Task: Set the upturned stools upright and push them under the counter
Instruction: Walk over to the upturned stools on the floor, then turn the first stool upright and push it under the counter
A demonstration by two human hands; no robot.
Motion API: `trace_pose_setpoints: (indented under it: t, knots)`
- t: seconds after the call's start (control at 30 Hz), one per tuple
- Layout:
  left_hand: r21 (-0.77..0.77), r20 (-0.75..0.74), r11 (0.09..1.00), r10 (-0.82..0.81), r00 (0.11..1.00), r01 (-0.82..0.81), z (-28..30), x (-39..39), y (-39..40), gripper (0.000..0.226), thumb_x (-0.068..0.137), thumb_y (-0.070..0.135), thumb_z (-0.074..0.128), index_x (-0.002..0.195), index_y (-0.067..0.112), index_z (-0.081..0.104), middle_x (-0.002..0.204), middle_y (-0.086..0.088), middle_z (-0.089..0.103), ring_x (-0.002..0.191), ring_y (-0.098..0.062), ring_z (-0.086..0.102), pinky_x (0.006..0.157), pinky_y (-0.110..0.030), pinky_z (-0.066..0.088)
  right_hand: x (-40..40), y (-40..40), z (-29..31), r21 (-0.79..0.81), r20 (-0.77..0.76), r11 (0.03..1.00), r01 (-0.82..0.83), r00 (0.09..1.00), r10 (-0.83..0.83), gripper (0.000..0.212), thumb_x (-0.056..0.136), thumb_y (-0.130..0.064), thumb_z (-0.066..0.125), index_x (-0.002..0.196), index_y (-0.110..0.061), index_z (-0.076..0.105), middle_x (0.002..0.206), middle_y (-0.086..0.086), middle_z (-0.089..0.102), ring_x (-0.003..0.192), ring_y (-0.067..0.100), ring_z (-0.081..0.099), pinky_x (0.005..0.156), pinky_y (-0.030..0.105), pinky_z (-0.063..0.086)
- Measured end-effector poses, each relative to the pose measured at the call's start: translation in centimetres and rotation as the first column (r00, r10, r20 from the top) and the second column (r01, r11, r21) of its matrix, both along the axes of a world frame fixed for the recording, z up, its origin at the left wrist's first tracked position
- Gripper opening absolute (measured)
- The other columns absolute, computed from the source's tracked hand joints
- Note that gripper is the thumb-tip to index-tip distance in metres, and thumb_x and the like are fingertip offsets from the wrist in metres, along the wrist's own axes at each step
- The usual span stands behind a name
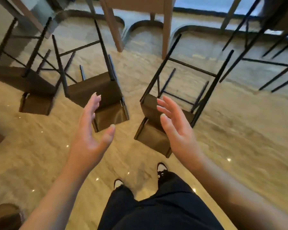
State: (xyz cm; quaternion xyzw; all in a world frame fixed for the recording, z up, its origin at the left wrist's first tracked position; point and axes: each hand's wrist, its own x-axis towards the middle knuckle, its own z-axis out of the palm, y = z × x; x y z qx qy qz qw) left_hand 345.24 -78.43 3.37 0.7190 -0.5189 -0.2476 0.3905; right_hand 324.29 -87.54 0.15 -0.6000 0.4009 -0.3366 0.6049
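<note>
Both hands are empty, fingers spread, palms facing each other. The left hand [91,130] and right hand [176,127] are raised in front of the body, apparently to take hold of a stool. Three upturned stools lie on the floor: the left stool [35,90] at 10 o'clock, the middle stool [103,93] at 12 o'clock, the right stool [156,130] at 1 o'clock. Each rests on its seat and backrest. Long axes run seat-to-feet, legs pointing up and away toward the counter [166,30].
</note>
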Motion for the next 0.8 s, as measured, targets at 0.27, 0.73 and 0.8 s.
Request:
trace_pose_setpoints:
  t: [0.27, 0.73, 0.8]
  knots:
    - [-0.008, -0.033, 0.949, -0.315, 0.948, 0.315, -3.3, 7.1, -2.0, 0.088, 0.087, 0.063, 0.054, 0.158, 0.027, 0.016, 0.159, 0.012, 0.032, 0.145, -0.002, 0.029, 0.118, -0.037, 0.028, 5.7, 5.6, -2.9, 0.004, -0.028, 0.948, 0.318, 0.948, -0.317, 0.051, 0.098, -0.041, 0.046, 0.148, -0.032, 0.035, 0.144, -0.02, 0.046, 0.132, -0.003, 0.042, 0.108, 0.028, 0.038]
    - [0.074, 0.161, 0.816, -0.577, 0.801, 0.573, -11.7, 9.7, -3.5, 0.084, 0.09, 0.043, 0.062, 0.157, 0.023, 0.016, 0.16, 0.003, 0.025, 0.147, 0.0, 0.019, 0.116, -0.011, 0.015, 10.9, 11.0, -9.9, 0.07, -0.157, 0.79, 0.609, 0.789, -0.594, 0.054, 0.095, -0.045, 0.048, 0.145, -0.028, 0.039, 0.143, -0.013, 0.05, 0.133, 0.001, 0.044, 0.111, 0.035, 0.038]
    - [0.063, 0.214, 0.798, -0.597, 0.773, 0.599, -13.8, 9.1, -4.6, 0.082, 0.091, 0.042, 0.061, 0.156, 0.018, 0.018, 0.16, -0.001, 0.026, 0.147, -0.001, 0.018, 0.118, -0.013, 0.015, 10.7, 10.3, -12.7, 0.098, -0.185, 0.781, 0.617, 0.783, -0.595, 0.056, 0.094, -0.048, 0.048, 0.146, -0.028, 0.039, 0.144, -0.014, 0.049, 0.134, 0.001, 0.043, 0.111, 0.036, 0.038]
